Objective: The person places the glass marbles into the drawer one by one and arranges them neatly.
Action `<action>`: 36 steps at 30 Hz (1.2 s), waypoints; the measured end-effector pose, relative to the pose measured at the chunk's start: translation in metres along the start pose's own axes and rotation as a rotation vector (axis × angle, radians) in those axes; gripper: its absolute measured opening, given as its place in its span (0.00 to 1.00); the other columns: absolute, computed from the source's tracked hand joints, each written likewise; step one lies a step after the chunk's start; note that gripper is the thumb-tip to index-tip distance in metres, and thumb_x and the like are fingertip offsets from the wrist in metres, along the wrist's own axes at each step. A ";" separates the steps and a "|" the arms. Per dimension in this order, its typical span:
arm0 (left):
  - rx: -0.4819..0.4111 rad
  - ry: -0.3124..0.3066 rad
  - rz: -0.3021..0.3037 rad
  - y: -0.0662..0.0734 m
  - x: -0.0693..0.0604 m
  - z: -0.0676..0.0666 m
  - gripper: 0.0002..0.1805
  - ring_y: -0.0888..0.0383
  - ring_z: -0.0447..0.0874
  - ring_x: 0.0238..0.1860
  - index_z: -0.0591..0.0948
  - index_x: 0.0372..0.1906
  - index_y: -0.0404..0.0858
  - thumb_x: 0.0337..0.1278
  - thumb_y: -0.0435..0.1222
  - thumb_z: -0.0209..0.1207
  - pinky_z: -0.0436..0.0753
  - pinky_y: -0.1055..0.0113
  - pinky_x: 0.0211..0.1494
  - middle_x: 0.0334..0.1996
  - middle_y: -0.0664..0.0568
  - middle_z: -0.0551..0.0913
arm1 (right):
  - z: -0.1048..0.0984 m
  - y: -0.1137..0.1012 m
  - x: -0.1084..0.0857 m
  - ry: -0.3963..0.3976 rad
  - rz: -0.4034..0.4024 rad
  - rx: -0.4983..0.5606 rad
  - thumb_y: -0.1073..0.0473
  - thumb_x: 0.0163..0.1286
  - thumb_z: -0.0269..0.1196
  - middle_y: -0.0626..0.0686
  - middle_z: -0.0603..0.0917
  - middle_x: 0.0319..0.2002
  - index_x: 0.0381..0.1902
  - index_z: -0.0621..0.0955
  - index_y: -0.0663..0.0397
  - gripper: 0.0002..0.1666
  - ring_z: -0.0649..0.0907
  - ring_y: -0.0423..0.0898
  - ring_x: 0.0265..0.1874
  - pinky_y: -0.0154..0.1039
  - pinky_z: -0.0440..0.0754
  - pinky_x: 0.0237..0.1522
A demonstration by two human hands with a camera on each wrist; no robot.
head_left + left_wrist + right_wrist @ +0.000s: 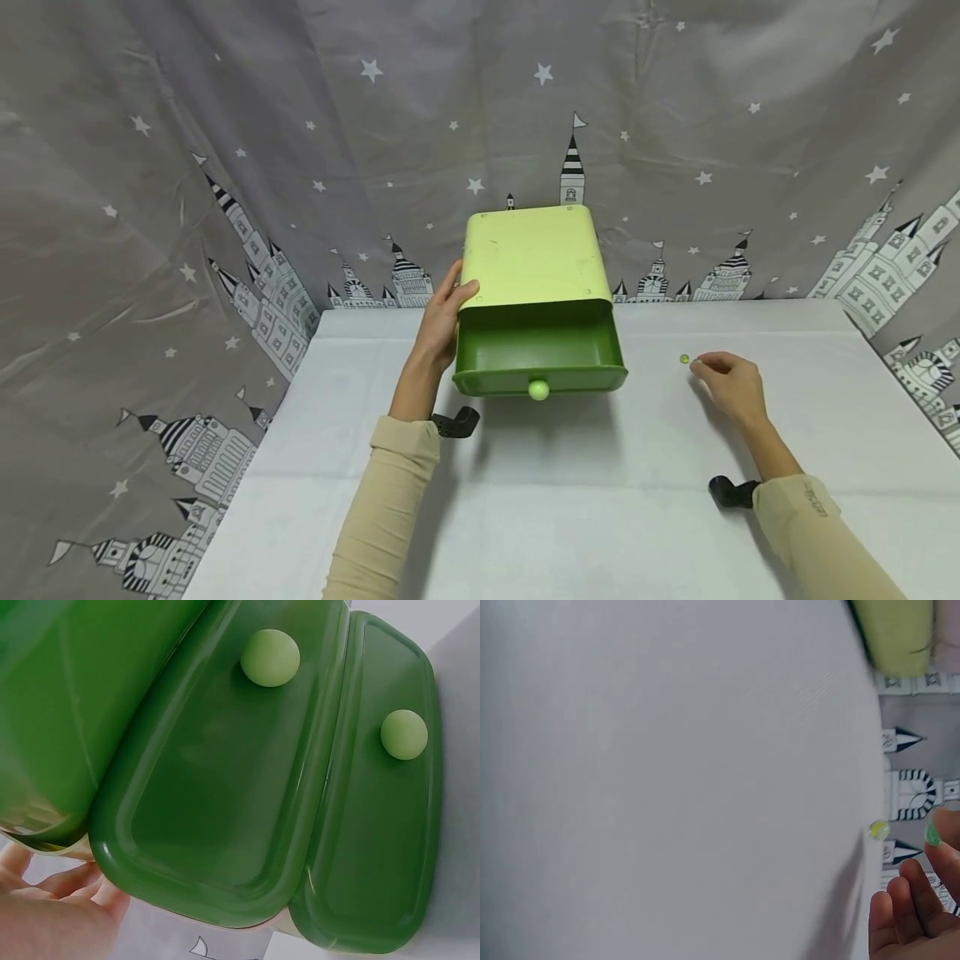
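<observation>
A small green-yellow glass marble (684, 358) lies on the white table right of the cabinet, just beyond the right fingertips. My right hand (729, 385) pinches a green marble (932, 834) between thumb and forefinger; the fingers hide part of it. The other fingers are bent. A light-green cabinet (534, 254) stands near the table's back edge with its top drawer (540, 382) pulled out. Its visible inside looks bare. My left hand (441, 321) rests against the cabinet's left side, thumb over the top edge. Two lower drawers (217, 795) with round knobs are closed in the left wrist view.
Behind the table (547, 517) hangs a grey curtain (420, 125) printed with stars and castles. The pulled-out drawer juts toward me, with a round knob (538, 390) at its front. Black wrist cameras (457, 422) stick out from both wrists.
</observation>
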State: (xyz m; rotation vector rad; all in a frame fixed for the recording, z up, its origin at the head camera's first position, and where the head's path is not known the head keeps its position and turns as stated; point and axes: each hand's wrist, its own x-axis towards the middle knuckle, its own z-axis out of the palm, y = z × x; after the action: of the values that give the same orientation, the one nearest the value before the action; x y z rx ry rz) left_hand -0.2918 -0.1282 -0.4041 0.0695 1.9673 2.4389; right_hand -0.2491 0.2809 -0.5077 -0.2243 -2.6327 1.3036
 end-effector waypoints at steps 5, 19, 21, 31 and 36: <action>0.003 -0.004 0.001 0.001 0.000 0.000 0.39 0.51 0.70 0.65 0.55 0.79 0.53 0.69 0.44 0.59 0.75 0.56 0.61 0.75 0.53 0.58 | -0.003 -0.011 -0.003 0.002 -0.032 0.074 0.55 0.71 0.63 0.61 0.83 0.42 0.48 0.82 0.71 0.21 0.76 0.40 0.36 0.28 0.73 0.32; -0.010 0.005 0.000 0.001 -0.001 0.000 0.38 0.52 0.70 0.65 0.56 0.79 0.54 0.69 0.43 0.59 0.75 0.56 0.61 0.73 0.51 0.61 | -0.006 -0.080 -0.024 0.009 -0.225 0.205 0.54 0.70 0.65 0.45 0.82 0.38 0.45 0.84 0.67 0.18 0.79 0.34 0.39 0.26 0.76 0.36; -0.009 0.007 -0.002 0.000 -0.001 0.001 0.38 0.53 0.70 0.65 0.56 0.79 0.54 0.69 0.44 0.59 0.75 0.57 0.61 0.74 0.53 0.59 | -0.007 -0.089 -0.028 0.012 -0.254 0.231 0.56 0.70 0.65 0.44 0.82 0.38 0.45 0.84 0.67 0.17 0.79 0.34 0.39 0.25 0.76 0.37; 0.031 0.000 0.008 0.002 -0.001 -0.001 0.39 0.52 0.66 0.68 0.55 0.79 0.55 0.68 0.46 0.59 0.74 0.54 0.63 0.77 0.56 0.53 | -0.005 -0.136 -0.048 0.009 -0.425 0.370 0.67 0.66 0.67 0.51 0.83 0.40 0.45 0.84 0.68 0.11 0.82 0.35 0.41 0.25 0.78 0.45; 0.023 0.000 0.007 0.000 0.000 -0.001 0.40 0.51 0.67 0.68 0.54 0.79 0.53 0.68 0.45 0.59 0.74 0.54 0.63 0.76 0.55 0.54 | -0.002 -0.155 -0.055 0.027 -0.491 0.423 0.71 0.64 0.67 0.57 0.82 0.41 0.43 0.83 0.70 0.09 0.81 0.37 0.41 0.27 0.78 0.49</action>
State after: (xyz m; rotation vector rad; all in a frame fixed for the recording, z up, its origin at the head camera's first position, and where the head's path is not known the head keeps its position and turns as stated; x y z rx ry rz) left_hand -0.2913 -0.1289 -0.4038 0.0771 1.9992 2.4202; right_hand -0.2028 0.1768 -0.3889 0.4334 -2.1182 1.5923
